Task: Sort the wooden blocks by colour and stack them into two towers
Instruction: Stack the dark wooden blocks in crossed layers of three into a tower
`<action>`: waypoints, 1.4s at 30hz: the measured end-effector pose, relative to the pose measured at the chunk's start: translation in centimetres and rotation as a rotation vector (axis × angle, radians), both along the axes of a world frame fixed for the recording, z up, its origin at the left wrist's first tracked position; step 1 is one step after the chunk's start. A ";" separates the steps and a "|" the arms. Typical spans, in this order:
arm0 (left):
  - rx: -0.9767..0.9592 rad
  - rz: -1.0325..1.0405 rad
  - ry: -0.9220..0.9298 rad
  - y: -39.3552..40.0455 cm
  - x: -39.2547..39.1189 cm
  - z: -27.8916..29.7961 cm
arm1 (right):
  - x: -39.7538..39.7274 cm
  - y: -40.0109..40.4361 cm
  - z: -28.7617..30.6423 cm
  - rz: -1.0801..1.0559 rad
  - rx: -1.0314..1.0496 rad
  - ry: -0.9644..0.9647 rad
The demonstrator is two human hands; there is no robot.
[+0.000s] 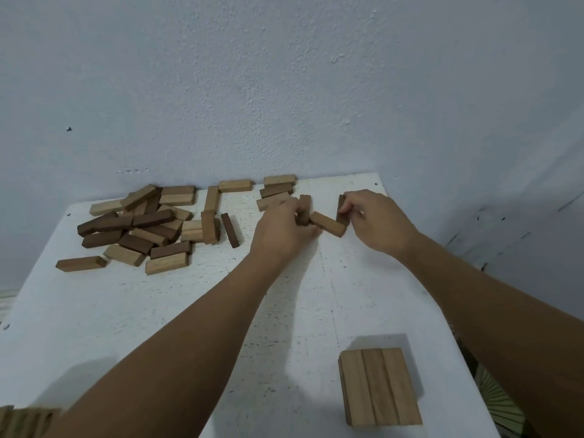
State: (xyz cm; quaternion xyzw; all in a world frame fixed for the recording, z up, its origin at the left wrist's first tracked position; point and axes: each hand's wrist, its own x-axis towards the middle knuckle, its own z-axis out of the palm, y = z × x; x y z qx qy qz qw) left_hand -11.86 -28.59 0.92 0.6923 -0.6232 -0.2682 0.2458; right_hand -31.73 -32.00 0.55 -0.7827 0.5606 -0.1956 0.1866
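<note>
Far across the white table (196, 311), my left hand (282, 230) grips a brown wooden block (304, 209) that stands nearly upright. My right hand (373, 221) pinches a darker brown block (341, 210), also on end. Between them a third brown block (327, 224) lies flat, touching both. A tower of light blocks (380, 387) stands near the front right, its top layer three blocks side by side. A loose pile of mixed light and dark blocks (142, 224) covers the far left.
A few more blocks (278, 188) lie against the blue wall (284, 90) behind my left hand. Another stack of blocks (22, 420) shows at the bottom left corner. The table's right edge (442, 298) runs under my right forearm.
</note>
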 end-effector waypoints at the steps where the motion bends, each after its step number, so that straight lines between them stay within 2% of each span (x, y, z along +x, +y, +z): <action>1: -0.004 0.001 0.006 0.2 0.2 0.0 | -0.2 0.1 0.0 0.011 0.025 -0.017; 5: 0.009 -0.010 -0.033 1.3 1.4 0.4 | -0.3 1.0 0.1 0.067 0.155 -0.158; 9: 0.036 -0.017 0.066 2.8 1.6 0.4 | 0.6 1.8 -0.3 0.107 0.246 -0.260; 12: 0.063 -0.074 0.102 3.6 1.6 1.1 | 1.5 2.2 0.1 0.057 0.260 -0.202; 15: 0.072 -0.102 0.035 4.2 1.8 1.8 | 2.4 2.7 1.1 0.055 0.345 -0.116; 18: 0.075 -0.062 -0.010 5.1 2.6 1.8 | 3.9 3.4 2.1 0.056 0.415 -0.110; 32: 0.108 0.064 -0.006 12.5 9.1 1.3 | 11.7 8.2 3.4 0.123 0.531 -0.001; 42: 0.076 0.072 -0.023 19.1 11.5 1.0 | 15.4 14.4 5.1 0.159 0.479 0.151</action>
